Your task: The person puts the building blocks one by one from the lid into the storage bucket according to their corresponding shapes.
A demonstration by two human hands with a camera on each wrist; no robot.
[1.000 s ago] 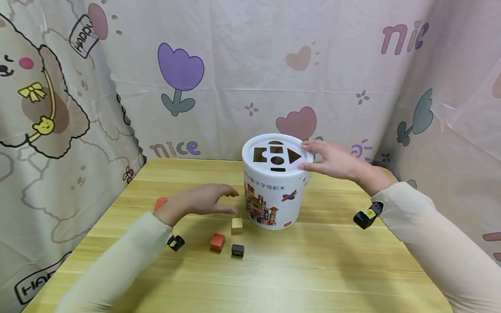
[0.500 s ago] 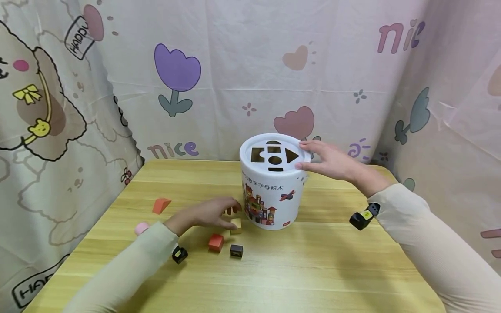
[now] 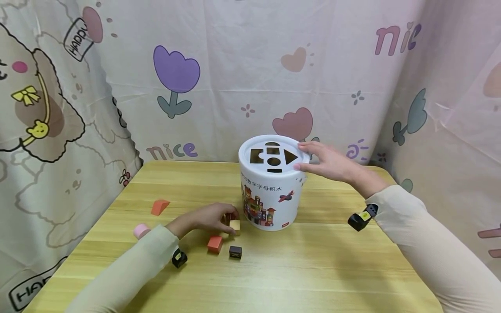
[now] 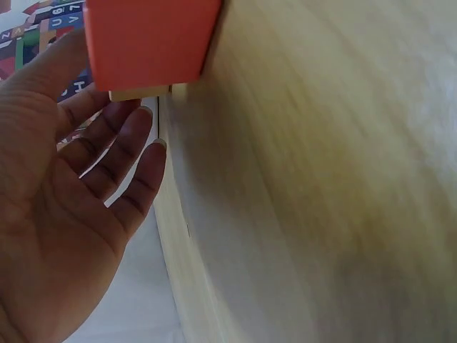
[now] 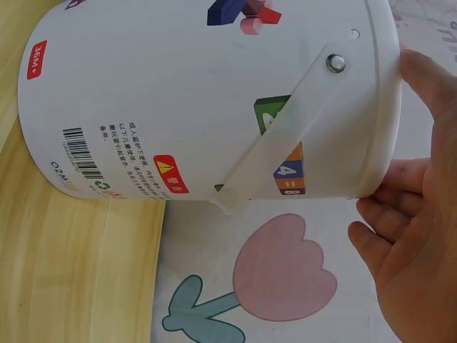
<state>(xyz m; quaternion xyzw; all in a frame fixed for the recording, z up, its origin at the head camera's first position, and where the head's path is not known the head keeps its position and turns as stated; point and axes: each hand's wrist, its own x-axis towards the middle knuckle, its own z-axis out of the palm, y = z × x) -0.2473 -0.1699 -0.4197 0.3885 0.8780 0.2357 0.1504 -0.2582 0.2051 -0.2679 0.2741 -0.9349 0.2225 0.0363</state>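
My left hand (image 3: 215, 217) is low over the table with thumb and fingers around a small natural-wood block (image 3: 235, 227), pinching it as far as I can see. Most of that block hides behind a red block (image 4: 153, 43) in the left wrist view. A black block (image 3: 235, 252) lies just in front. Right beside the left hand stands a white lidded bucket (image 3: 270, 200) with shaped holes in its top. My right hand (image 3: 328, 161) rests on the bucket's right rim, thumb and forefinger extended onto the lid (image 3: 287, 168); in the right wrist view its other fingers hang beside the rim.
Toward the table's left lie an orange wedge block (image 3: 159, 207) and a pink round block (image 3: 141, 231), partly behind the left sleeve. The bucket's strap handle (image 5: 285, 121) hangs down its side. A printed curtain (image 3: 223, 87) borders the wooden table (image 3: 297, 269).
My left hand has come down and closed around the wooden block, which stays where it stood. The wedge and pink blocks have come out from behind the left arm. My right hand keeps its place.
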